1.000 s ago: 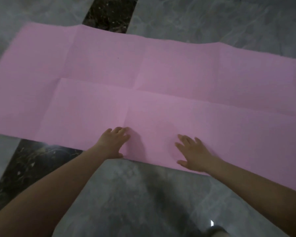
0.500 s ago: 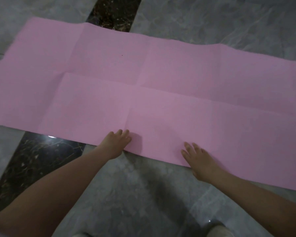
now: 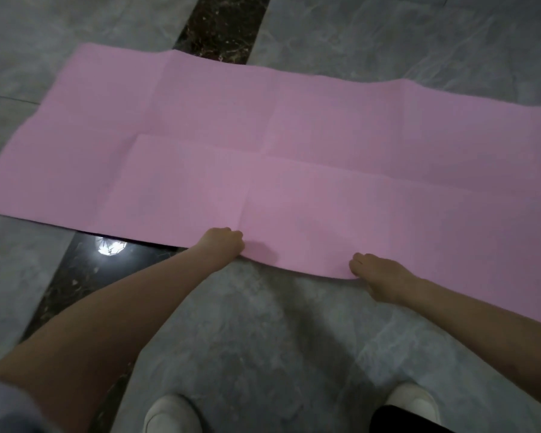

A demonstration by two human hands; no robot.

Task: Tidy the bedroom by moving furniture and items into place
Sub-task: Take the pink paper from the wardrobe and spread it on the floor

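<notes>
— Grey marble floor under me, with a dark polished strip running through it. Does that look slick to you?

— It does, there's a lamp glare on the dark part. What's lying on it?

— My pink mat, spread flat across the floor and creased into panels, its far side away from me and its near edge at my fingertips. It crosses that dark strip.

— And your hands?

— My left hand is curled almost closed on the near edge, pinching it next to a crease. My right hand lies half open; its fingertips seem to nip the edge, which bulges up a little between the two hands. I can't tell how firm that hold is.

— So what could go wrong?

— I judge the mat is light and floppy. If I lift with one hand gripping harder than the other, it could sag, fold along the wrong crease, or slip out on the right side. Pulled fast across smooth stone, the whole sheet may skate and skew.

— Anything else?

— My white shoes stand just short of the edge. Stepping forward onto a loose mat on this floor could send it, and me, sliding.
</notes>
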